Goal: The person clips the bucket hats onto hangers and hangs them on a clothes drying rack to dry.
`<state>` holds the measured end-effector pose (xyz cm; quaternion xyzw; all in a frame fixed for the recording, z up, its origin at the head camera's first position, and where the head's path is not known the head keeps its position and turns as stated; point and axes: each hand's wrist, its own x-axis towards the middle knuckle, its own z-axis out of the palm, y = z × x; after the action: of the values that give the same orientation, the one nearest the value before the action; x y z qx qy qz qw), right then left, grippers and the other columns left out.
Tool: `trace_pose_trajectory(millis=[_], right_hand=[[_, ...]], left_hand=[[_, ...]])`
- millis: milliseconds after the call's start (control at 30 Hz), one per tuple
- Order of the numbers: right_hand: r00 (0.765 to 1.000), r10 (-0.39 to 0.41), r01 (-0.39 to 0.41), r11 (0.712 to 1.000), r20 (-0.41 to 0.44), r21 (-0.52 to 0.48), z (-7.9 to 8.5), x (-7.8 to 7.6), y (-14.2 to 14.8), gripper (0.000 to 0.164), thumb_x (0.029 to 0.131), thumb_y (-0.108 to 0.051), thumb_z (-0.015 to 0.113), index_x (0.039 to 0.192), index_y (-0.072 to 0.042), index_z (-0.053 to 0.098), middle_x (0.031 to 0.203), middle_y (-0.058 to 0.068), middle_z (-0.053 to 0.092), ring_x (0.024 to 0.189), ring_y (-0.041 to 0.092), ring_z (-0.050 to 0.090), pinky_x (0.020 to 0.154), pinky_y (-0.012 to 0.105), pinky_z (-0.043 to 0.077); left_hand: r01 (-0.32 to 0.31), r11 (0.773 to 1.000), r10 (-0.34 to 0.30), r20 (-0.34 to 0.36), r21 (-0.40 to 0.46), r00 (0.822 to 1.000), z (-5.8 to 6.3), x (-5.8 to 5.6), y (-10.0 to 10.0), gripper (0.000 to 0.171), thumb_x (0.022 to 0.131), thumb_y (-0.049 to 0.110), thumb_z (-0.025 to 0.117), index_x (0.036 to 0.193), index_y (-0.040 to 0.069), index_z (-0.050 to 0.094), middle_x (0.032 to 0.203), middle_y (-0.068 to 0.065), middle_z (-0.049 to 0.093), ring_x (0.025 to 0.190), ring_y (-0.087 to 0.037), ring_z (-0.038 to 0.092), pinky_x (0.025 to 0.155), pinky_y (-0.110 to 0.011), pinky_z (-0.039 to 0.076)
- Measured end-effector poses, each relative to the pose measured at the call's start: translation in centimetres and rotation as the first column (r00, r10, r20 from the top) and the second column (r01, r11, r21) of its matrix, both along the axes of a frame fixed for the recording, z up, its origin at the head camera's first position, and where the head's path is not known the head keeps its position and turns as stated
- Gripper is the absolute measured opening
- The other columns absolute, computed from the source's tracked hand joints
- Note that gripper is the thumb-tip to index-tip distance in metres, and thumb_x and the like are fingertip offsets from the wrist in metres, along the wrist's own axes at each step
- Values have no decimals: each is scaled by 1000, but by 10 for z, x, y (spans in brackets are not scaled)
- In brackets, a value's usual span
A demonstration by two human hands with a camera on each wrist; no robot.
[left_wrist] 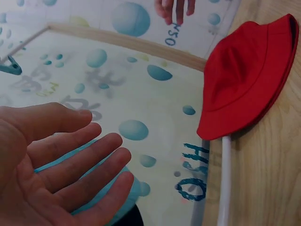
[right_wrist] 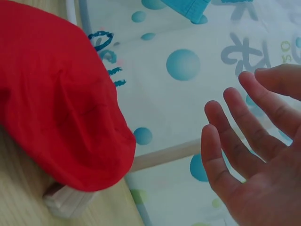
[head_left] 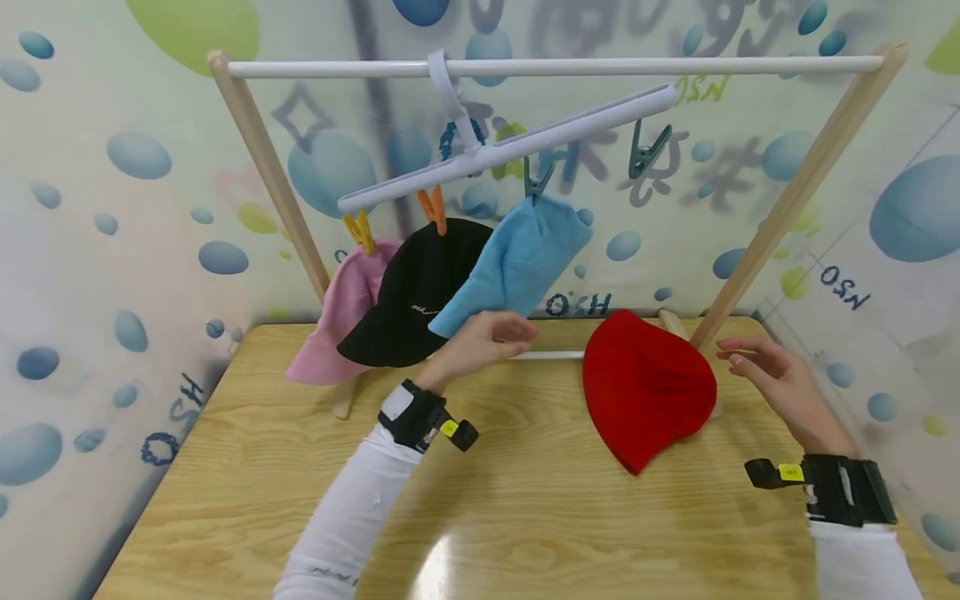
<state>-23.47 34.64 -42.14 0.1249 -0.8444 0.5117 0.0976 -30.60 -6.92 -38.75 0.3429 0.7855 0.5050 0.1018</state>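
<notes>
A white clip hanger (head_left: 510, 148) hangs tilted from the rack's bar, its left end lower. From it hang a pink bucket hat (head_left: 341, 321) on a yellow clip, a black bucket hat (head_left: 408, 304) on an orange clip and a light blue bucket hat (head_left: 517, 258) on a dark green clip (head_left: 536, 179). Another dark green clip (head_left: 647, 152) at the right holds nothing. My left hand (head_left: 483, 346) is by the blue hat's brim, fingers loosely bent and holding nothing. A red bucket hat (head_left: 647, 387) lies on the table; my right hand (head_left: 780, 387) hovers to its right, fingers relaxed.
The rack has wooden side legs (head_left: 798, 196) and a white top bar (head_left: 570, 68). A lower white bar (head_left: 551, 355) runs behind the left hand and red hat. Patterned walls (head_left: 112, 250) surround the wooden table (head_left: 517, 517).
</notes>
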Motion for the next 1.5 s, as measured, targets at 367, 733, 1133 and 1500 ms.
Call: trace_pose_trajectory(millis=[367,733,1133,1500], right_hand=[[999,-26,25,1000,42,14,-12,13,11,30,100,-10,51,128,3,53,113,-14,60,102,1,54,82,10,43],[998,-32,33,999,47,-3,-25,22,18,31,100,-9,51,128,4,53,117,-7,59,102,-1,54,82,10,43],[994,-82,83,997,74,-7,-44,30,20,29,100,-9,52,126,5,52,113,-16,55,99,-4,55,80,9,43],[982,-131,131,991,133,8,-54,41,23,35,101,-17,51,127,5,51,113,-18,54,99,-2,56,79,9,44]], left_hand=[[-56,997,60,81,-47,995,-29,-15,12,26,92,-2,60,118,-8,60,113,-24,62,103,-28,61,84,-30,50],[-57,998,61,145,-32,987,-54,-20,48,28,93,-1,59,120,-9,59,114,-20,63,104,-29,61,85,-28,50],[-21,1000,21,160,-7,987,-68,-13,91,26,93,1,61,117,-7,62,116,-20,63,98,-21,60,82,-24,49],[52,993,-36,152,-103,988,-91,6,141,27,91,9,66,117,3,64,117,-8,63,103,-16,57,82,-19,46]])
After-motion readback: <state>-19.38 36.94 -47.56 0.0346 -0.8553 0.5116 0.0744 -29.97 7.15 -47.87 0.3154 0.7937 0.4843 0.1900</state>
